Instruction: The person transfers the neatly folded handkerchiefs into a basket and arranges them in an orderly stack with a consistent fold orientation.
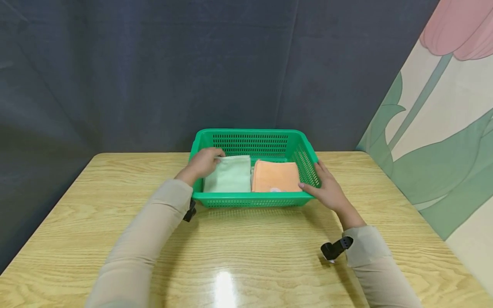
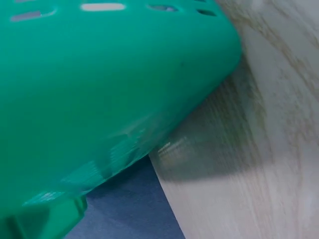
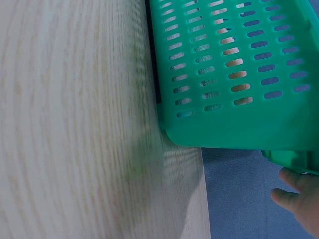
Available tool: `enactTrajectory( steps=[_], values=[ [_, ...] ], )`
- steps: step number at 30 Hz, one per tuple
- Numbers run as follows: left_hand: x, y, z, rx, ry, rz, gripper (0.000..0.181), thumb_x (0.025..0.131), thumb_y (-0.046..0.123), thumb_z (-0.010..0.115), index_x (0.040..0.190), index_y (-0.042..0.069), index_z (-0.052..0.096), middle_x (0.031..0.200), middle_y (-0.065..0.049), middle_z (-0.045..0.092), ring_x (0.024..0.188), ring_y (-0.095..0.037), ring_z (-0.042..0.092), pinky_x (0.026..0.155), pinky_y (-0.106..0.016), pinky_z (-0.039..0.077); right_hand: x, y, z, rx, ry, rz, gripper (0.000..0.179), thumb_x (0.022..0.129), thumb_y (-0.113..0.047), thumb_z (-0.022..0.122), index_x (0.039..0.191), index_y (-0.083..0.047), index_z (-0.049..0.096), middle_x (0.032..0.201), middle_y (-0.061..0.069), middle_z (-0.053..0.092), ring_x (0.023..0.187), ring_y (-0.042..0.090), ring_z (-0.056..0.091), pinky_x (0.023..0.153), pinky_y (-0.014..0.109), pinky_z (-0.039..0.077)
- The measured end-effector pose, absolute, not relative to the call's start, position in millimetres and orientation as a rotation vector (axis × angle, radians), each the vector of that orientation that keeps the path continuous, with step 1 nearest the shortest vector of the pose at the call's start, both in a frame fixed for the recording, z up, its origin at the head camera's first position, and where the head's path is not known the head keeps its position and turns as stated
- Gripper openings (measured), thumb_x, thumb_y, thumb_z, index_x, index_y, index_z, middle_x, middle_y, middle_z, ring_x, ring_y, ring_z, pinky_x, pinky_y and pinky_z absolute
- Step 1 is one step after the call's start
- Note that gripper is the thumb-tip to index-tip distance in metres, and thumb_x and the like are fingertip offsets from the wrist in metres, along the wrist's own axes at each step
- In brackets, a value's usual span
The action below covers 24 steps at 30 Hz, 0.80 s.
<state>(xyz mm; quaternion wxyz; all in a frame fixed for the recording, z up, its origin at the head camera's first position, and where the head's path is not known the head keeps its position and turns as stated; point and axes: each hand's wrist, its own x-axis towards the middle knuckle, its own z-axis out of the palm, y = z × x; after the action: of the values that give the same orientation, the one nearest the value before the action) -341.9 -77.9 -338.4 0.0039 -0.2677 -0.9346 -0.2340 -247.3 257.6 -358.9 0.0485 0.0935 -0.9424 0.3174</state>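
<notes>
A green plastic basket (image 1: 246, 195) with slotted walls stands at the back of the table. Inside it, a folded pale green cloth (image 1: 230, 175) lies on the left and a folded orange cloth (image 1: 275, 176) on the right. My left hand (image 1: 205, 162) reaches over the basket's left side and pinches the pale green cloth by its upper left corner; its fingertips are partly hidden. At the front right corner of the basket, my right hand (image 1: 326, 188) rests with fingers spread along the outside and the thumb over the rim, beside the orange cloth. In the right wrist view, fingertips (image 3: 289, 175) lie near the rim.
The wood-grain table (image 1: 262, 256) extends in front of the basket and to both sides. A dark curtain (image 1: 192, 72) hangs right behind the basket. At the right is a wall with a painted flower (image 1: 420, 102). Both wrists wear black straps.
</notes>
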Motion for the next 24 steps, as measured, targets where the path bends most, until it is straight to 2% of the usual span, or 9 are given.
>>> enactTrajectory(
  steps=[13, 19, 24],
  values=[
    [-337.1, -76.3, -345.0, -0.895, -2.981, -0.457, 0.029, 0.09, 0.009, 0.044, 0.118, 0.013, 0.053, 0.118, -0.007, 0.05, 0.106, -0.023, 0.047, 0.083, -0.035, 0.04, -246.8, 258.0, -358.6, 0.278, -2.88, 0.96, 0.088, 0.081, -0.043, 0.054, 0.136, 0.006, 0.006, 0.142, 0.017, -0.002, 0.127, 0.036, 0.002, 0.095, 0.057, 0.011],
    [-335.5, -74.2, -344.8, -0.87, -3.006, -0.372, 0.033, 0.092, 0.008, 0.04, 0.121, 0.015, 0.051, 0.115, -0.007, 0.05, 0.101, -0.023, 0.048, 0.079, -0.035, 0.041, -247.0, 258.2, -358.6, 0.28, -2.876, 0.961, 0.088, 0.081, -0.043, 0.054, 0.136, 0.006, 0.006, 0.142, 0.017, -0.003, 0.127, 0.037, 0.002, 0.094, 0.057, 0.011],
    [-335.3, -74.2, -344.3, -0.844, -2.993, -0.335, 0.035, 0.091, 0.008, 0.041, 0.125, 0.014, 0.047, 0.118, -0.009, 0.046, 0.105, -0.025, 0.043, 0.082, -0.036, 0.039, -247.2, 258.1, -358.4, 0.28, -2.882, 0.955, 0.087, 0.081, -0.043, 0.054, 0.136, 0.005, 0.006, 0.142, 0.016, -0.003, 0.127, 0.036, 0.002, 0.095, 0.057, 0.012]
  ],
)
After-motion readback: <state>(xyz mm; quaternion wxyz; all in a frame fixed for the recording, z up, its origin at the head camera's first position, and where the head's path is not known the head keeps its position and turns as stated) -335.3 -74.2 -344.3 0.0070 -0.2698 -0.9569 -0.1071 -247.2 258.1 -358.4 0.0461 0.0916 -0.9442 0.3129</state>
